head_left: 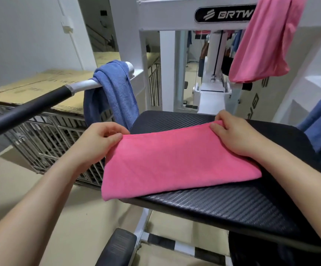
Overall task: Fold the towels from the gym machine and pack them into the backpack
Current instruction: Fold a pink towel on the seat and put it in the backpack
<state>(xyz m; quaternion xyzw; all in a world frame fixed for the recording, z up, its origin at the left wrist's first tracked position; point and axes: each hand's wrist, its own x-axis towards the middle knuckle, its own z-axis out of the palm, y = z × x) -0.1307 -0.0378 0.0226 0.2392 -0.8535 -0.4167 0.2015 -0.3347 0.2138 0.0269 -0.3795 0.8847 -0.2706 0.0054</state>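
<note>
So left hand (96, 139) and right hand (234, 135) are apart, each pinching a far corner of the pink towel (175, 162) on the seat pad (232, 204), I'd square the edges before creasing

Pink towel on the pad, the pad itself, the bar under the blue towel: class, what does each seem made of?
Pink towel: likely microfibre, matte, fine even nap. Pad: probably vinyl, slight sheen, embossed weave pattern. Bar: seemingly metal, silvery satin gleam; black matte grip, perhaps rubber.
</note>
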